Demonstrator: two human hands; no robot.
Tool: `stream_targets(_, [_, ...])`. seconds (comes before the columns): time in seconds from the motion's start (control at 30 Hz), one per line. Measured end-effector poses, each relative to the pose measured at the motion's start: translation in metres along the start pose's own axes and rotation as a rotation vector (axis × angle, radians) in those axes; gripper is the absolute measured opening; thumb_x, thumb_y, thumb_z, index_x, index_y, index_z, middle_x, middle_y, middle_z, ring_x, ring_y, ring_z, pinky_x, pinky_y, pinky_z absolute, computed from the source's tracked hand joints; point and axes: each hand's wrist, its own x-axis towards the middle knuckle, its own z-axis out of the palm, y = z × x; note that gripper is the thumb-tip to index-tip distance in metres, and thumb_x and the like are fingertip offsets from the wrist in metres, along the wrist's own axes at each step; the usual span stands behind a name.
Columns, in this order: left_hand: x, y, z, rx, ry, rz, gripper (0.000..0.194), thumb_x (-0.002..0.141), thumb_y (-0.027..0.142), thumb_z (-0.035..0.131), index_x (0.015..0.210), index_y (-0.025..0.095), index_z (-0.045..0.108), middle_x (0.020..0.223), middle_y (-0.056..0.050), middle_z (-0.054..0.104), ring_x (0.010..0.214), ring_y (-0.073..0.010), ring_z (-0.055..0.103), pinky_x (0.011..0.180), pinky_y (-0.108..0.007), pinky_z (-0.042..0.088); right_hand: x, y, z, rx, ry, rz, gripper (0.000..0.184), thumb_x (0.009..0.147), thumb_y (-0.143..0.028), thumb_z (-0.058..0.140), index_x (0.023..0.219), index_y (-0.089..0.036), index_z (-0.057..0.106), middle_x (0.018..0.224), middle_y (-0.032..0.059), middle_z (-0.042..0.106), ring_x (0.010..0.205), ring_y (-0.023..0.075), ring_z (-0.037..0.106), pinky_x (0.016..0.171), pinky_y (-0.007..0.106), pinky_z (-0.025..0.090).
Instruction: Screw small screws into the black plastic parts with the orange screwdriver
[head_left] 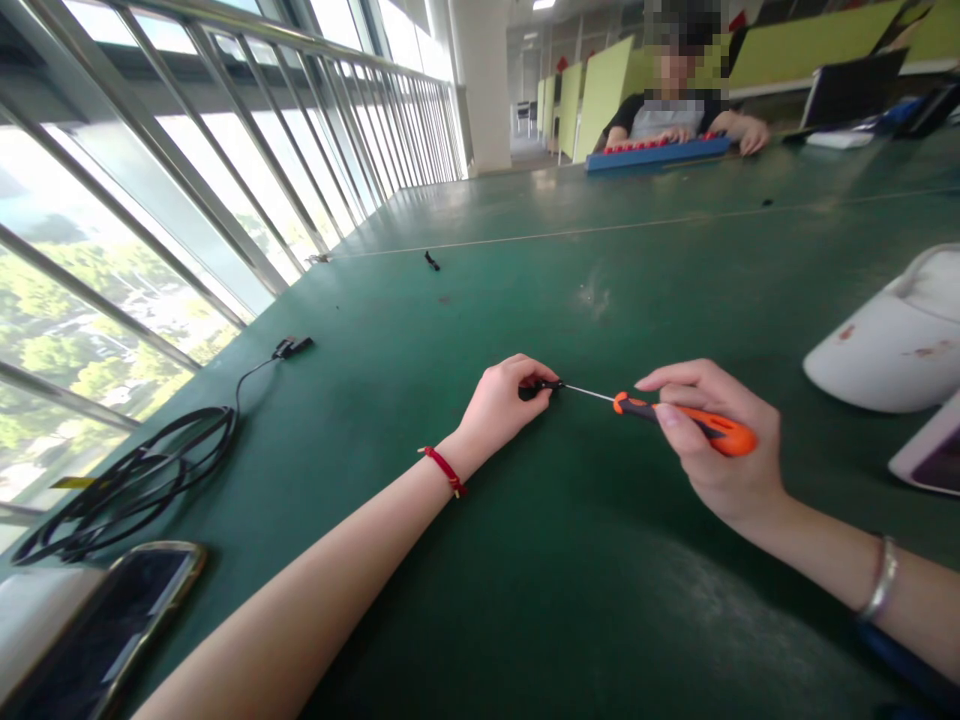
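Note:
Pinched in the fingers of my left hand is a small black part, held low at the green table; its kind is too small to make out. My right hand grips an orange and black screwdriver by its handle, with the index finger stretched along above it. The screwdriver's thin metal shaft points left, and its tip meets the right end of the black part. How the tip sits in the part is too small to tell.
A coiled black cable and a phone lie at the left. A white container stands at the right. Further back are a small black piece and a seated person with a blue tray. A metal railing runs along the left edge.

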Motion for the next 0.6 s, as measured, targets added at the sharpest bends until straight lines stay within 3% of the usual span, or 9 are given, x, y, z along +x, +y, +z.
stream_targets(0.1, [-0.0001,-0.0009,0.0004,0.006,0.000,0.002,0.017,0.075,0.010,0.057,0.087,0.015,0.068,0.085,-0.003,0.065,0.074,-0.0120,0.058,0.069,-0.025,0.050,-0.0005,-0.0007,0.0009,-0.004,0.023,-0.012,0.007,0.080,-0.027,0.057,0.087,-0.025,0.059,0.065,-0.0011,0.058,0.053,0.0132,0.054,0.051,0.030,0.042])
stream_targets(0.23, [-0.0001,-0.0014,0.0007,0.008,-0.002,0.005,0.017,0.075,0.010,0.057,0.088,0.015,0.068,0.086,-0.004,0.065,0.074,-0.0121,0.058,0.069,-0.025,0.050,0.0001,0.0046,0.0033,0.045,0.127,-0.058,0.025,0.074,-0.021,0.062,0.098,-0.024,0.057,0.086,0.0023,0.057,0.068,0.0138,0.057,0.062,0.030,0.048])
stream_targets(0.33, [-0.0002,-0.0015,0.0010,0.004,0.000,0.008,0.017,0.075,0.009,0.057,0.087,0.015,0.068,0.086,-0.004,0.065,0.074,-0.0121,0.058,0.069,-0.025,0.050,0.0004,0.0052,0.0024,0.073,0.088,-0.066,0.035,0.072,-0.019,0.063,0.106,-0.024,0.054,0.078,0.0004,0.055,0.066,0.0134,0.055,0.061,0.030,0.048])
stream_targets(0.47, [-0.0003,-0.0014,0.0012,-0.007,0.004,0.007,0.017,0.075,0.010,0.057,0.087,0.015,0.068,0.087,-0.004,0.065,0.075,-0.0122,0.059,0.070,-0.025,0.050,-0.0004,0.0008,0.0001,-0.065,0.007,-0.074,0.011,0.077,-0.023,0.059,0.088,-0.023,0.059,0.057,-0.0042,0.053,0.050,0.0109,0.051,0.053,0.028,0.042])
stream_targets(0.6, [-0.0001,-0.0015,0.0010,-0.002,0.004,0.009,0.017,0.075,0.010,0.057,0.088,0.015,0.068,0.087,-0.004,0.065,0.075,-0.0124,0.059,0.070,-0.025,0.050,-0.0005,0.0004,0.0011,-0.089,0.034,-0.080,0.008,0.077,-0.024,0.059,0.085,-0.023,0.059,0.063,-0.0022,0.058,0.055,0.0116,0.054,0.056,0.029,0.044])
